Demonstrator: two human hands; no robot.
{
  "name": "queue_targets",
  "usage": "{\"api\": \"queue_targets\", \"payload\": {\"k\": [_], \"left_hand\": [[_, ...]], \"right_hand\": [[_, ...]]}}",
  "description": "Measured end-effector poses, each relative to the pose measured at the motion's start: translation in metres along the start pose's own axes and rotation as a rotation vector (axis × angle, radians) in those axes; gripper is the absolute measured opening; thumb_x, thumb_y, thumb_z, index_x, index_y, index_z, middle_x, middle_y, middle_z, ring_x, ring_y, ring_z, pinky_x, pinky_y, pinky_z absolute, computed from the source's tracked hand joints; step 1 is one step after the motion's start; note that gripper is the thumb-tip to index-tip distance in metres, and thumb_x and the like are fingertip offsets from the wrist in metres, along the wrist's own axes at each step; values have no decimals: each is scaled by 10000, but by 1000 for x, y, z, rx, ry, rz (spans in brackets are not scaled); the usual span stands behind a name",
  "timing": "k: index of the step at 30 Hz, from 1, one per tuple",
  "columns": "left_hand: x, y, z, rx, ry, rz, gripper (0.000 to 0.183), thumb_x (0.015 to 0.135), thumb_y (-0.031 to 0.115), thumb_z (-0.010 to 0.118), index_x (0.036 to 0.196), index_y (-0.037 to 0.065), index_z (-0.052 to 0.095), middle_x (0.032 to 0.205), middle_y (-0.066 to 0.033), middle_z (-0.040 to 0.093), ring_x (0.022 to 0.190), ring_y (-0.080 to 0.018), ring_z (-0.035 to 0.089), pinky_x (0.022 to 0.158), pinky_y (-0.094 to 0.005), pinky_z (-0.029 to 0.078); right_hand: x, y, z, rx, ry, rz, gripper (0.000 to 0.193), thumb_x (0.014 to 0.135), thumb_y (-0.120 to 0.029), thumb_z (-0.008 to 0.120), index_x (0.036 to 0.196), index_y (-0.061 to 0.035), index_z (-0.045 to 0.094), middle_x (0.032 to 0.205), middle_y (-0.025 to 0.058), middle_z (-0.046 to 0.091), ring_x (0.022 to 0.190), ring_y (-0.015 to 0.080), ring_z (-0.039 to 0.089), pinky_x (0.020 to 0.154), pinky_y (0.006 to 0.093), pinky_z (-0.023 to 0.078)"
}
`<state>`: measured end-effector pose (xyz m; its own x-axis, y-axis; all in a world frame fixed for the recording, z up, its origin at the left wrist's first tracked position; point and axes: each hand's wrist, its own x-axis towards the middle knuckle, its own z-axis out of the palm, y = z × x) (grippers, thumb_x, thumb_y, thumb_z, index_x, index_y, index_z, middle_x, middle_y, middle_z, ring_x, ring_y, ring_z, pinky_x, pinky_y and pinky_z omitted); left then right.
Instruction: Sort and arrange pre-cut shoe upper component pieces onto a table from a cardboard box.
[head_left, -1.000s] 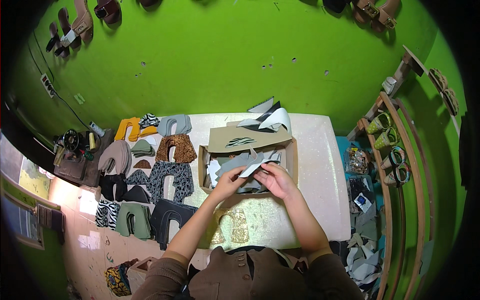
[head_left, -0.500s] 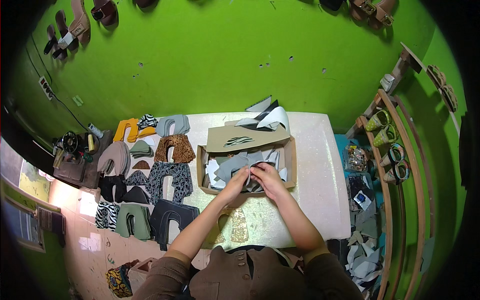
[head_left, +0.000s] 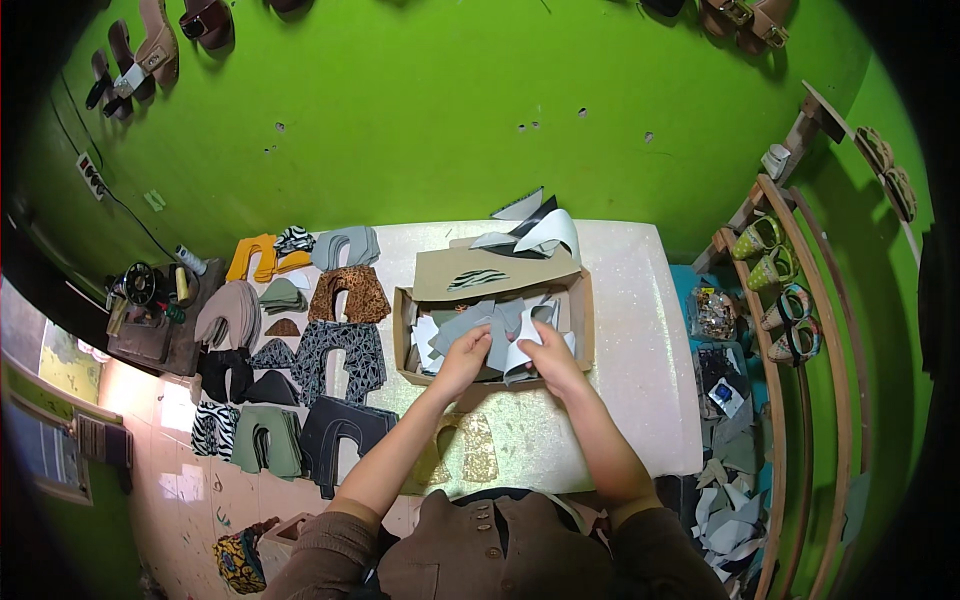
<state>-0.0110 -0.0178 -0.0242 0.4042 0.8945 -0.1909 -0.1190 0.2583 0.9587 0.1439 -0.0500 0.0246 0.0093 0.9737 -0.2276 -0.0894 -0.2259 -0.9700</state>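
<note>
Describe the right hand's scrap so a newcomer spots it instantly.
Start at the pale table by the green wall, then the open cardboard box on it. At the box's near side, the right hand has the white scrap in its grip. Its colour separates it from the grey scraps beside it, and that grip from other white scraps.

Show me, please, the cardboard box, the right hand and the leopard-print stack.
Cardboard box (head_left: 588, 325): head view, right wall.
Right hand (head_left: 550, 360): head view, its middle.
Leopard-print stack (head_left: 370, 295): head view, right leg.
</note>
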Motion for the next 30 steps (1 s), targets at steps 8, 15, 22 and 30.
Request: {"api": "queue_targets", "payload": {"k": [8,15,22,30], "left_hand": [[3,10,-7,80,29,-5,275,924,132,390,1125,31,547,860,18,600,728,-56,519,656,-195,434],[0,11,-5,294,-14,-48,249,911,205,443,1038,25,559,775,20,528,711,-73,496,614,-227,446],[-17,23,-1,473,10,214,297,859,254,540,1020,4,547,838,-18,582,748,-103,518,641,-260,436],[-27,93,-2,1051,-228,283,330,785,246,596,1024,25,543,724,-163,596,646,-270,578,619,-330,457]], "right_hand": [[10,-7,-25,-621,43,-139,490,736,-53,495,1211,55,440,1194,244,399,1084,365,446,933,340,356],[3,6,15,-731,-240,-108,705,713,-102,535,1322,89,235,1205,244,359,1026,343,480,910,334,381],[-2,4,2,-259,-365,-20,675,754,-74,538,1342,46,231,1230,201,326,889,225,531,788,279,443],[-21,-31,2,-1012,-101,-691,651,687,-150,658,1271,-99,374,1280,155,334,1170,343,370,989,417,311]]}}
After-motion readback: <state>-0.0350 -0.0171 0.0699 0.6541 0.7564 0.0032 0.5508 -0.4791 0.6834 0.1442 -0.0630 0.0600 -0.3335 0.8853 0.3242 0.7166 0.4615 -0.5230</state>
